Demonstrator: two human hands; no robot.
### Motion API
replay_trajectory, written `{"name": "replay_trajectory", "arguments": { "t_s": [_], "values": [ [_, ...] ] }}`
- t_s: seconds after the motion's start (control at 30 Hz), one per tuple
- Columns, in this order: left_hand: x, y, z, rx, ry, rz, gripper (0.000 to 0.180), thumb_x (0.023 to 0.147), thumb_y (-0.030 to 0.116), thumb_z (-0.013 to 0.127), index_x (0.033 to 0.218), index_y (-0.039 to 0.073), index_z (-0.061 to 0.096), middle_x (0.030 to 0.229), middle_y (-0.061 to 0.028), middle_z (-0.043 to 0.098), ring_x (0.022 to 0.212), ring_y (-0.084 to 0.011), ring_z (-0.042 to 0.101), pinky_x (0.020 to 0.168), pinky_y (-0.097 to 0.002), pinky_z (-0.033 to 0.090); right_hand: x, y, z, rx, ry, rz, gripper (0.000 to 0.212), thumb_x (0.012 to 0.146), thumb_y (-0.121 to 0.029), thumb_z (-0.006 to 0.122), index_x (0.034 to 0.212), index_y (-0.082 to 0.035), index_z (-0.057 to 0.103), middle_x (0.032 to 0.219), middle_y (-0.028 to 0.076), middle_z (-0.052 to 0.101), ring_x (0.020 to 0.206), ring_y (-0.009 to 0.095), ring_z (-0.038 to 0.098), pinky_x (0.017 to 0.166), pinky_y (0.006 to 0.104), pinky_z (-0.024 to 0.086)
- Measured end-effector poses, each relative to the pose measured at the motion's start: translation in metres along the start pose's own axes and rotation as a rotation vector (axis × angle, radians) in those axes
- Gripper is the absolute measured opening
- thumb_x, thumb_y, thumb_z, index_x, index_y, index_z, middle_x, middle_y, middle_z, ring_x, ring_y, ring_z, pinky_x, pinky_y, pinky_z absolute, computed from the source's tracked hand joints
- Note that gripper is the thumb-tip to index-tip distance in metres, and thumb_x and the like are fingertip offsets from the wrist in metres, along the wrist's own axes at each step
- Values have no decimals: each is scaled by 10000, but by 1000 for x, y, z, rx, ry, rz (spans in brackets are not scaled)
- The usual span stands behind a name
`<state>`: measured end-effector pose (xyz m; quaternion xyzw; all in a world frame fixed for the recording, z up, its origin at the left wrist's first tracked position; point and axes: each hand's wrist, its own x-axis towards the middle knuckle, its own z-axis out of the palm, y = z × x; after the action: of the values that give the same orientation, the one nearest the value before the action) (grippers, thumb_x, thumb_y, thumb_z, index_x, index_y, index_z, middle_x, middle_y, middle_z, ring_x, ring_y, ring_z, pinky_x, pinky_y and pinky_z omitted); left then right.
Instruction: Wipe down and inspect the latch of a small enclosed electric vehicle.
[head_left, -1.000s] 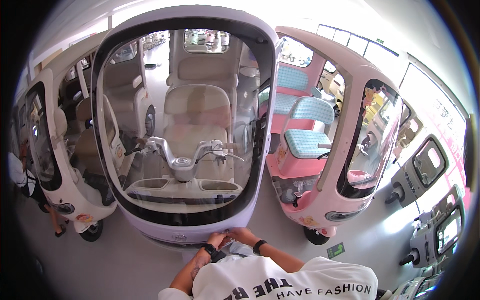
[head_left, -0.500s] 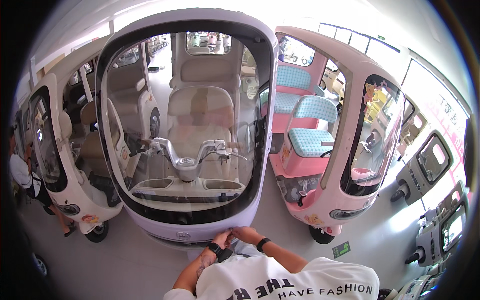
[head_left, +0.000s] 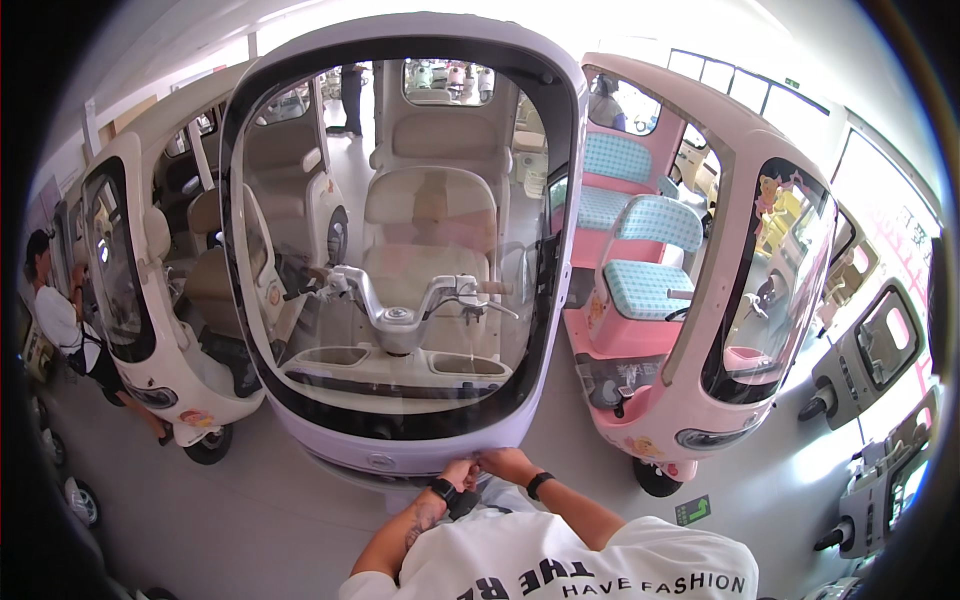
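Note:
My left hand (head_left: 460,474) and my right hand (head_left: 507,464) are close together in front of me, at the low front of a lavender enclosed three-wheeler (head_left: 430,458). The fingers of both are curled inward, and whatever they pinch is too small or hidden to make out. Whether they touch the body panel, I cannot tell. Above them is the three-wheeler's big windshield with a black border (head_left: 405,424). Through the glass show silver handlebars (head_left: 398,322) and a beige seat (head_left: 428,215).
A pink three-wheeler (head_left: 640,440) with blue checked seats stands close on the right, a cream one (head_left: 190,385) on the left. Beyond the cream one is a person in a white top (head_left: 62,320). Grey vehicles (head_left: 870,350) line the far right. A green arrow sign (head_left: 692,511) marks the floor.
The view has shifted, so the vehicles sit farther right in the picture. My hands stay together at the lavender front. The person at left shows more fully, and figures appear in the background.

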<state>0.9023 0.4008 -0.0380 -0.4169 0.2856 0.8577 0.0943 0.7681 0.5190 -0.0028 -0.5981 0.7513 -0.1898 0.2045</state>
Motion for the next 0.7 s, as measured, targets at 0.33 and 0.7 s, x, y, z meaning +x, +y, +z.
{"name": "replay_trajectory", "arguments": {
  "t_s": [0.33,0.7],
  "values": [
    [4,-9,2,-263,-169,-25,190,932,269,562,770,180,520,521,84,341,449,-76,290,529,-277,293,-20,-1,6,10,93,-27,221,915,-293,530,1016,-117,616,908,130,663,790,358,643,675,450,516],
    [8,-7,-6,-193,-172,-41,177,928,325,565,822,189,528,534,92,358,452,-72,310,499,-280,306,-18,-6,8,131,173,12,167,890,-225,546,977,-93,599,889,156,655,811,377,623,691,463,497]
  ]
}}
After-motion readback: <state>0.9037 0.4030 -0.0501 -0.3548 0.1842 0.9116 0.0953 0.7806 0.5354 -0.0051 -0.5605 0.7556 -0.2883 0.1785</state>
